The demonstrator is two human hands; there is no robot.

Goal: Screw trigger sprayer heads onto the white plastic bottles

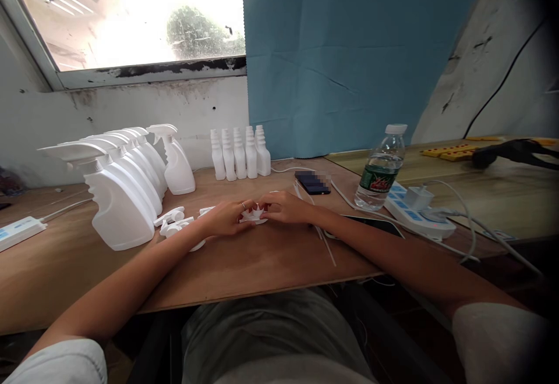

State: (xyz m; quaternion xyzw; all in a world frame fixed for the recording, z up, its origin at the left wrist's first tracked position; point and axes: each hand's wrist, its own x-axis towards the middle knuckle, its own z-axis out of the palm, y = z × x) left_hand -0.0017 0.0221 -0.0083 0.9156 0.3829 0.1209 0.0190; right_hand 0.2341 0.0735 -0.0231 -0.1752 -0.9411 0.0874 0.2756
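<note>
Between my two hands, low over the wooden tabletop [279, 262], is a white plastic spray head [253, 217]. My left hand [229, 216] grips its left side, a ring on one finger. The fingers of my right hand [283, 206] are curled onto its right side, covering much of it. Several loose white trigger heads [172, 227] lie by my left forearm, partly hidden behind it. Farther left stands a row of white spray bottles [120, 209] with trigger heads fitted; one more spray bottle [180, 169] stands at the row's back end.
Several small white bottles without heads [238, 157] stand along the wall. A phone [312, 182], white cables and thin white tubes [325, 244] lie right of my hands. A water bottle [379, 171] stands beside a power strip [421, 215]. Another power strip [21, 231] is far left.
</note>
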